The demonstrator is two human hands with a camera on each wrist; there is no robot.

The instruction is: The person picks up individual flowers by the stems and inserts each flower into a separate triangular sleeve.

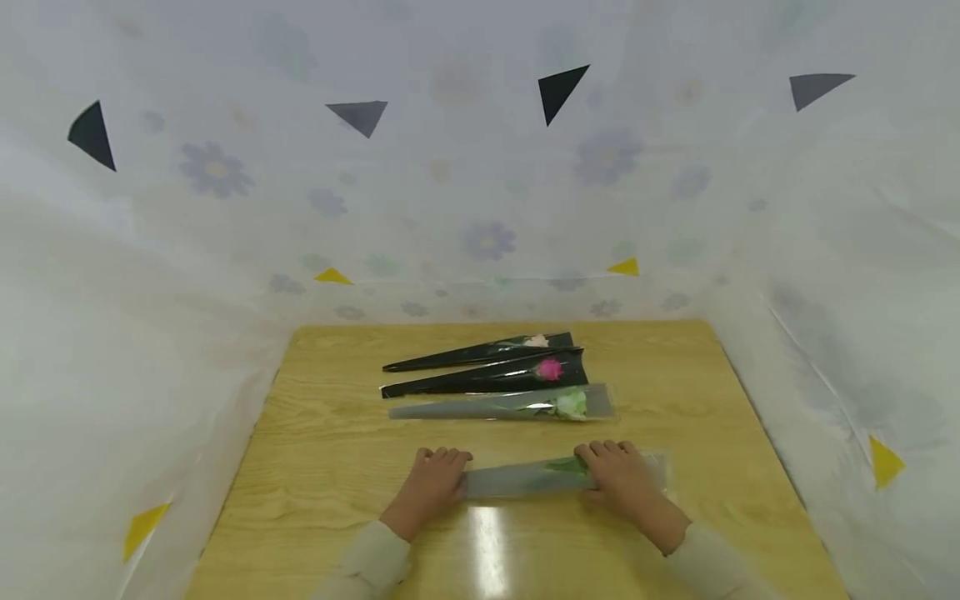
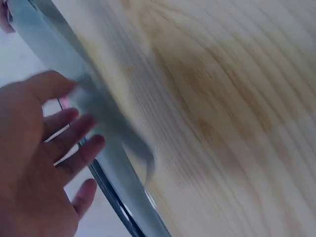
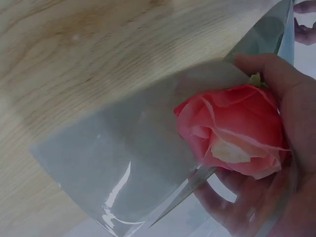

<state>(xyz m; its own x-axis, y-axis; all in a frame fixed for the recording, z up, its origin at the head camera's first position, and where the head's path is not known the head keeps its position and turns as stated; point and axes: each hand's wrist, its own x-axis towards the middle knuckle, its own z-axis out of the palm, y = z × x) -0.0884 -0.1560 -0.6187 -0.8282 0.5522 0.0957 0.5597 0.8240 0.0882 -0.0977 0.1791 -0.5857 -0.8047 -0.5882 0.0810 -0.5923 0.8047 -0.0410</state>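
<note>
A rose in a grey-backed clear sleeve (image 1: 517, 479) lies crosswise near the table's front; its bloom is hidden by my right hand in the head view. In the right wrist view the rose (image 3: 232, 131) is coral pink with a cream centre. My right hand (image 1: 618, 479) grips the sleeve around the bloom, thumb on one side and fingers on the other. My left hand (image 1: 435, 483) is at the sleeve's narrow end. In the left wrist view its fingers (image 2: 81, 153) are spread and fairly straight, beside the blurred narrow end.
Behind lie a pale green flower (image 1: 572, 405) in a grey sleeve, a magenta flower (image 1: 550, 370) and a pale pink flower (image 1: 536, 341) in black sleeves. The wooden table (image 1: 322, 467) is enclosed by white floral-patterned sheets (image 1: 480, 192) at the back and sides.
</note>
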